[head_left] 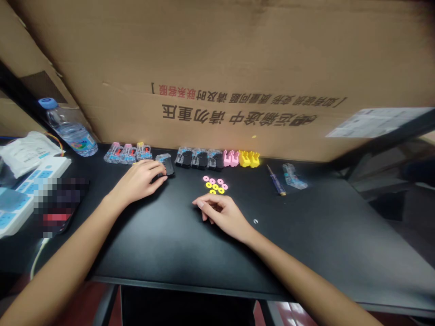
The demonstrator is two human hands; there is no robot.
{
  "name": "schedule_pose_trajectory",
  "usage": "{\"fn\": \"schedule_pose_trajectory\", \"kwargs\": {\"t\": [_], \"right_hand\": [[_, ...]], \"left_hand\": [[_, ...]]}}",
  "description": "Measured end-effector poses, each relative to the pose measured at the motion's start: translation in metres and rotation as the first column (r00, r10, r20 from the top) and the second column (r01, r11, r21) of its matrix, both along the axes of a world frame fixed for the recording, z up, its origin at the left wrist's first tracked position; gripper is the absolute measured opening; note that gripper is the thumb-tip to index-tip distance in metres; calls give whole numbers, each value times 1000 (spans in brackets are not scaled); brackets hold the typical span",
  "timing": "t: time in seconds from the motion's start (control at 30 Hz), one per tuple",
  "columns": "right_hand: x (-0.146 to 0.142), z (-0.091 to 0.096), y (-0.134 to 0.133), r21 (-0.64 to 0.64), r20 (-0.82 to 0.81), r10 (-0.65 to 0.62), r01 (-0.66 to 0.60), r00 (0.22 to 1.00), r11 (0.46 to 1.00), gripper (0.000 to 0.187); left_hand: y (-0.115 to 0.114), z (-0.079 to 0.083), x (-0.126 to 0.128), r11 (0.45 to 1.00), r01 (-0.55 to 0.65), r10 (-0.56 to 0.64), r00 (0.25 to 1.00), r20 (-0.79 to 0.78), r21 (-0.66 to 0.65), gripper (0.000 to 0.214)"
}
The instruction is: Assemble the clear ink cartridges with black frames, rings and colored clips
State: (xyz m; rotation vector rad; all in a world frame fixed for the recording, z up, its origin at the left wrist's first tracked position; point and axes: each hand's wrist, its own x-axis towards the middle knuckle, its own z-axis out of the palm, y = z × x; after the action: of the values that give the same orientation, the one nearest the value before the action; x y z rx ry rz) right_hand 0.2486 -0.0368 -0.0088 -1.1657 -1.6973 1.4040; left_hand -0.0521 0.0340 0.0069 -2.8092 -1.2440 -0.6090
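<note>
My left hand (141, 181) is closed on a plastic piece with a clear top and a black body (167, 165), thumb at its near side and fingers over its left end. To its right stands a row of similar clear-and-black pieces (199, 158). Clear housings (127, 154) with pink or yellow tops and red parts stand just behind the hand. My right hand (224, 215) hovers low or rests over the table, fingers loosely curled and thumb apart, with nothing visible in them. Beyond its fingertips lie several small pink and yellow rings (215, 186).
Pink brackets (231, 158) and yellow brackets (249, 159) end the row along the cardboard (217, 63). At right lie a screwdriver (276, 180), a clear part (294, 176) and a tiny whitish bit (256, 221). At left are a bottle (73, 131), power strip (37, 185) and phone (73, 203).
</note>
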Motion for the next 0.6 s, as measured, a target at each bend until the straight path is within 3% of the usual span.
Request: {"fn": "schedule_pose_trajectory", "kwargs": {"t": [0.37,0.6], "right_hand": [[0,0,0,7,11,17,-17,1000,1000,40],[0,0,0,9,30,20,-20,999,1000,40]], "left_hand": [[4,-5,-6,989,-140,141,990,-16,52,27],[-5,0,2,993,-74,79,995,-57,93,31]]}}
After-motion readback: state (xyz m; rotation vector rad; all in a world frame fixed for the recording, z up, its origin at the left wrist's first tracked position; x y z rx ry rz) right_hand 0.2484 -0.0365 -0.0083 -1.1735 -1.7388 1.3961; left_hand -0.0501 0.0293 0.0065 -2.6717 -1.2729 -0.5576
